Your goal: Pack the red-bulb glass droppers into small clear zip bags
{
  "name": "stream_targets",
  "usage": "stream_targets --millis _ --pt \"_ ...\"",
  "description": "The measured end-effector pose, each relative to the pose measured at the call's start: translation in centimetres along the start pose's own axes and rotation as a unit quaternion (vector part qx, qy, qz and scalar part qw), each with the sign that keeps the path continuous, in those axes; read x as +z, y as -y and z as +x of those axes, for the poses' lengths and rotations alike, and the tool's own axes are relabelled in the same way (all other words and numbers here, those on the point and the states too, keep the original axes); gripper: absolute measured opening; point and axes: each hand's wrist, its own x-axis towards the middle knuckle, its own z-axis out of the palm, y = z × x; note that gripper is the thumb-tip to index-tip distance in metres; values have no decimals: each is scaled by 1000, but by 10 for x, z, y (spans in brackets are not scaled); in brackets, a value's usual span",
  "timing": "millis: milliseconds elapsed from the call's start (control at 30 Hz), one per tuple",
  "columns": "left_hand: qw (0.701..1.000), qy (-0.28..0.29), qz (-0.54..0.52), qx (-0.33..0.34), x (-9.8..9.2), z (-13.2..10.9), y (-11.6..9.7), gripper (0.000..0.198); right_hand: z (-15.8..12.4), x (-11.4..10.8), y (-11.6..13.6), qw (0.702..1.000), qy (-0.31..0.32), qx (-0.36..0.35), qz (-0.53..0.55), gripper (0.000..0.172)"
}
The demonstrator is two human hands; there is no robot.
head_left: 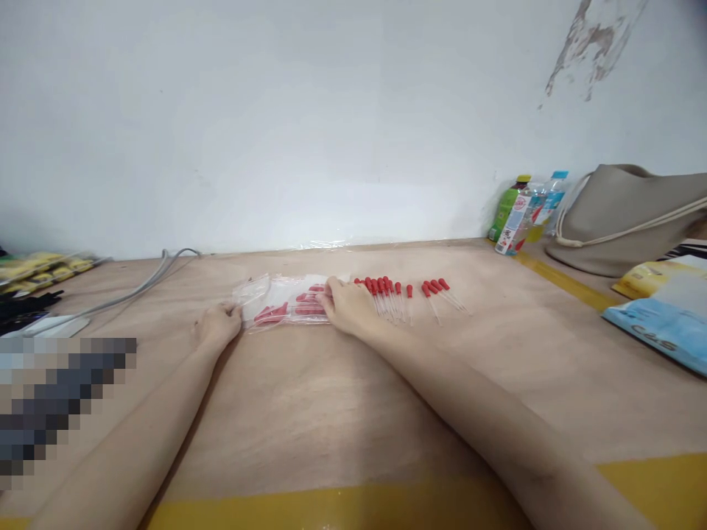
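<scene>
A clear plastic bag (279,300) holding several red-capped droppers lies on the wooden table (342,390). My left hand (218,324) pinches the bag's left edge, fingers closed on the plastic. My right hand (345,303) rests at the bag's right end, fingers curled at its opening around red droppers. To the right of that hand, a row of several loose red-capped glass droppers (406,293) lies on the table.
Bottles (522,210) stand at the back right beside a beige bag (630,217). Yellow and blue packets (660,313) lie at the right edge. A grey cable (132,291) and yellow packs (41,269) sit at the left. Yellow tape (353,508) marks the near edge.
</scene>
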Motion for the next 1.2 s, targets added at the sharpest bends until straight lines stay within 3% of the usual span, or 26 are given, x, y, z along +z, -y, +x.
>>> stream_targets --millis 100,167,300,433,500,533,600,700,800,867,933,1033,1200 --pt "998 -42 -12 -44 -6 -3 -6 31 -6 -12 -21 999 -30 26 -17 30" --pt "995 -79 -38 -38 -11 -7 -15 37 -9 -23 -45 991 -42 106 -64 30" --pt "983 -118 -121 73 -12 -22 -47 45 -16 -41 -93 959 14 247 -137 24" --pt "953 -2 -181 242 -11 -59 -89 36 -17 -42 -114 939 70 307 -139 26" --pt "874 131 -213 417 -11 -84 -107 32 -17 -40 -114 937 78 313 -132 26" --pt "841 186 -206 464 -11 -95 -114 29 -17 -38 -113 937 80 316 -127 27" --pt "809 248 -174 504 -10 -113 -124 28 -18 -38 -109 935 81 324 -117 29" --pt "812 233 -129 520 -7 -128 -128 29 -22 -45 -107 939 63 323 -98 31" --pt "826 221 -135 501 -7 -135 -128 31 -34 -55 -113 965 -22 261 -21 30" --pt "818 251 -144 498 -9 -140 -131 33 -46 -61 -120 971 -81 210 83 28" --pt "800 290 -137 508 -9 -146 -134 36 -63 -64 -124 949 -117 208 205 29" --pt "786 316 -98 522 -5 -152 -137 40 -89 -65 -123 891 -155 261 337 37" --pt "796 310 -58 516 1 -152 -135 42 -110 -61 -113 844 -189 287 413 35"
